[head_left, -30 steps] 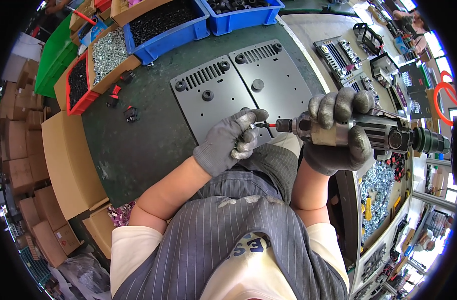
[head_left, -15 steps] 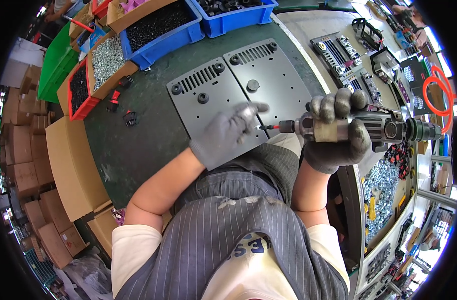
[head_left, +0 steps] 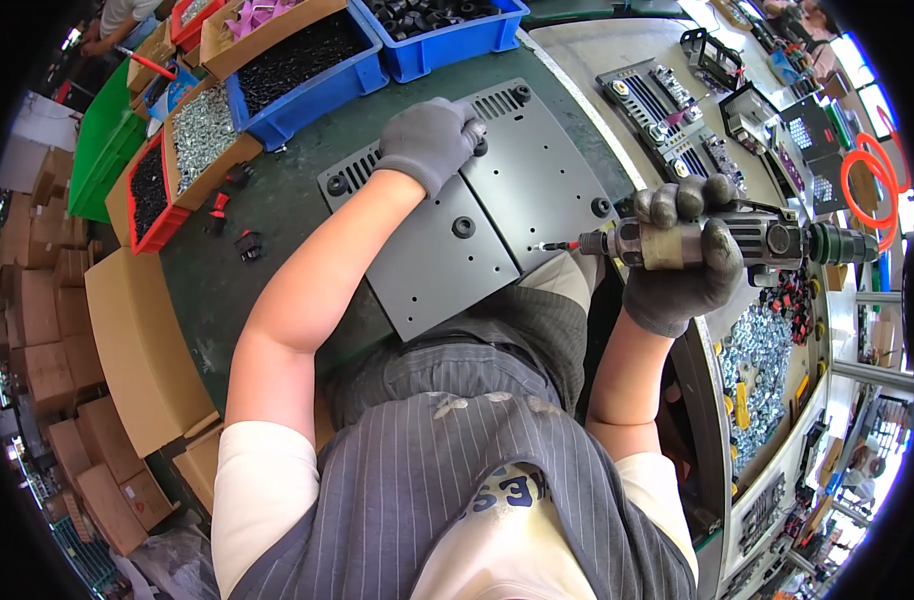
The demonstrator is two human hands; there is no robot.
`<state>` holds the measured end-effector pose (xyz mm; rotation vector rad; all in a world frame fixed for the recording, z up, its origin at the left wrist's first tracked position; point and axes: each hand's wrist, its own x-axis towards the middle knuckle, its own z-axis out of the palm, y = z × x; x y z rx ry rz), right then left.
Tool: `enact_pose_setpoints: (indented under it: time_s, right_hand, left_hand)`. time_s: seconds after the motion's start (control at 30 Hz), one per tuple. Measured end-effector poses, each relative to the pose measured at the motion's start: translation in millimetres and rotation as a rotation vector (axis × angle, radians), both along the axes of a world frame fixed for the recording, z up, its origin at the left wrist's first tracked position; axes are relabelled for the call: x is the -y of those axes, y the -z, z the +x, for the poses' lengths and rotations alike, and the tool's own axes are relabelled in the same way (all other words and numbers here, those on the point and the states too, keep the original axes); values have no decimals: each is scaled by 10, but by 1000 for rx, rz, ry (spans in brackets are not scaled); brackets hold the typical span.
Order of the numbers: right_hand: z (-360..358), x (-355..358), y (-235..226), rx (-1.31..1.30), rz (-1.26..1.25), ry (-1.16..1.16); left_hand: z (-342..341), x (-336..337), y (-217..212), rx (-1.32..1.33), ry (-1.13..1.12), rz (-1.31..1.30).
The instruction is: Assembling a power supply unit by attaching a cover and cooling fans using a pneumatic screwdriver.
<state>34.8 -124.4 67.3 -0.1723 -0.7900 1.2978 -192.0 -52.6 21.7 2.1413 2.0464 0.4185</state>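
Note:
Two flat grey metal plates [head_left: 432,285] with slots and holes lie side by side in front of me. My left hand [head_left: 427,145], in a grey glove, is over their far part, its fingers closed on a round black rubber foot [head_left: 480,148]. Another black foot [head_left: 463,227] rests on the left plate; more feet sit near the plates' corners. My right hand [head_left: 682,260], also gloved, is wrapped round a power screwdriver [head_left: 672,245] lying level. Its bit [head_left: 562,246] points left over the right plate's near part; a small silvery piece shows at the tip.
Blue bins [head_left: 307,90] of black parts and a box of silvery screws [head_left: 203,135] stand at the far left. Small black-and-red pieces [head_left: 248,245] lie left of the plates. Right, past a pale edge, are metal assemblies [head_left: 667,115] and a tray of silvery hardware [head_left: 757,375].
My left hand has moved from the plates' near part to the far part and closed on a rubber foot. The screwdriver stays in my right hand, with its bit still over the right plate.

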Motion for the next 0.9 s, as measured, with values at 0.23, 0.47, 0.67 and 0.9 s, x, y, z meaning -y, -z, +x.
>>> enact_pose_setpoints:
  time_s: [0.23,0.47,0.67,0.9]
  right_hand:
    - [17,37,-36,142,-39,49]
    - [-8,29,86,146,-96,67]
    - [-212,-31,202,406,-134,-16]
    - [-379,-170,220,609,-198,-150]
  left_hand:
    - [-10,156,44,107,98,-129]
    - [423,779,48,229,517,-83]
    - [524,867,72,109,459,-149]
    - [476,813,63,156,413,-169]
